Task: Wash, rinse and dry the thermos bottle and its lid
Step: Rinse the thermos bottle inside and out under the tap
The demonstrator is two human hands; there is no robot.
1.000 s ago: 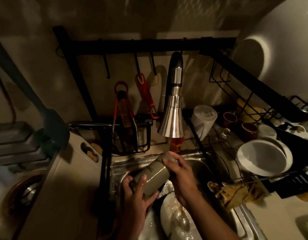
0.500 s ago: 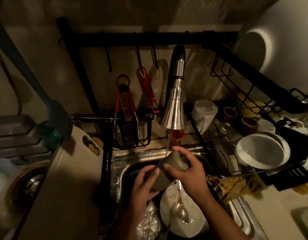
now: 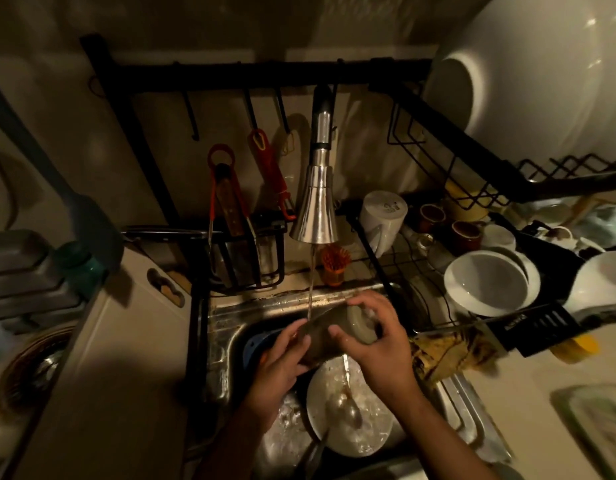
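Now the thermos bottle (image 3: 329, 336) lies flatter under the stream (image 3: 311, 282), both hands lower.

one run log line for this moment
step: rinsing | thermos bottle: tilted under faucet stream, over sink | left hand: grips bottle | right hand: grips its other end

Grey-green thermos bottle (image 3: 337, 336), tilted, under running water

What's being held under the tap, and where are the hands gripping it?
A thermos bottle, lying sideways under the water. The left hand grips its lower body; the right hand wraps round the other end.
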